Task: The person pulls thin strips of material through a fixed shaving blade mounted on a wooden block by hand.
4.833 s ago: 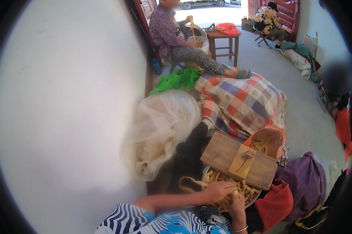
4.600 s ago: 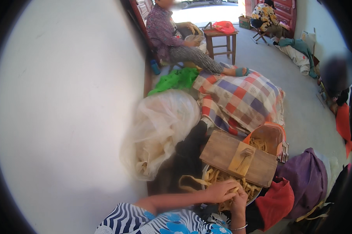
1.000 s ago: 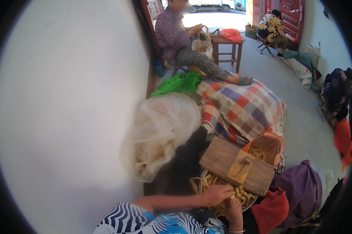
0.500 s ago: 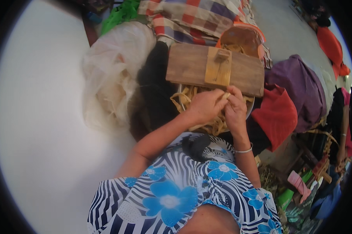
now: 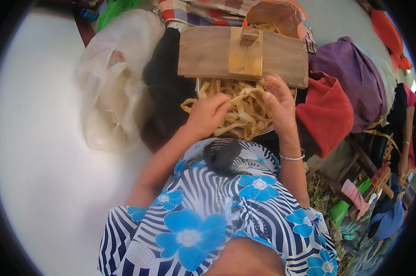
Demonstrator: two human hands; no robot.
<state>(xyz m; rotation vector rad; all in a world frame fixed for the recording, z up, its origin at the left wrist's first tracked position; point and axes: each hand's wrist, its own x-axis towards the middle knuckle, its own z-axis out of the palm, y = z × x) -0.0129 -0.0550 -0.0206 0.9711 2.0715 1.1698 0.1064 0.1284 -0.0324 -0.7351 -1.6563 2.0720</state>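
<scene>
Tan, ribbon-like strips (image 5: pixel 248 112) lie in a loose heap in a pale-rimmed basin (image 5: pixel 198 87) at my lap. One strip is tied in a knot (image 5: pixel 245 92) between my hands. My left hand (image 5: pixel 207 114) is closed at the heap's left side, its thumb and forefinger pinching a strip. At the right side, my right hand (image 5: pixel 283 108) has its fingers raised and apart, thumb away from the forefinger, beside the strips. Just beyond both hands a wooden board (image 5: pixel 203 53) lies across the basin's far part, with a lighter slat and small block (image 5: pixel 248 39) on it.
A cloudy plastic bag (image 5: pixel 111 87) stands at the left. Beyond the board is an orange-rimmed container (image 5: pixel 284 16) with more strips. Red cloth (image 5: pixel 327 112) and a purple bundle (image 5: pixel 350 83) lie at the right. Another person's arm (image 5: pixel 407 138) shows at the far right.
My hands were together at the board's near edge, working a strip. They have separated, the left moving left and nearer; the knot between them now shows. The right hand's fingers have spread.
</scene>
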